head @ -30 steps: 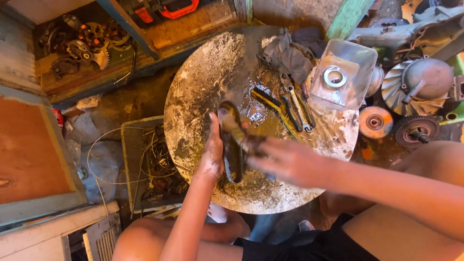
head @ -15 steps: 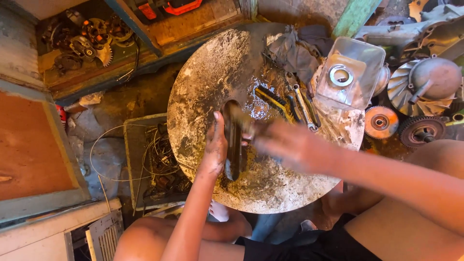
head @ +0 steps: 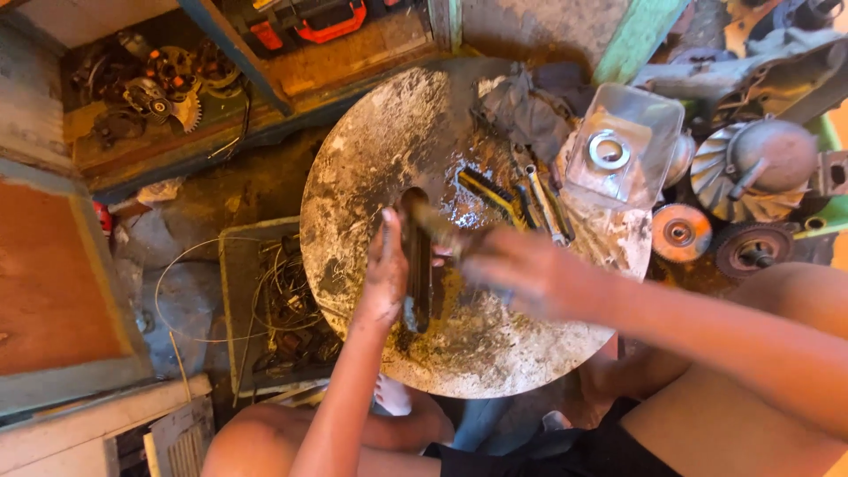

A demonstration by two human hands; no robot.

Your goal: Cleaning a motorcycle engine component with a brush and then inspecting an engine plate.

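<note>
Disc's (head: 371,168) left half bare, tools (head: 530,199), rag (head: 521,110), plastic tub (head: 623,146) crowd right

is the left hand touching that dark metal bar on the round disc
Touching. The head view shows the left hand pressed flat against the bar.

Rust, grime and orange

The round tabletop (head: 371,159) is mottled grey-white with dark stains; a small disc (head: 681,232) is orange, a board (head: 53,283) reddish-brown, a tool case (head: 318,22) red-and-black.
</note>
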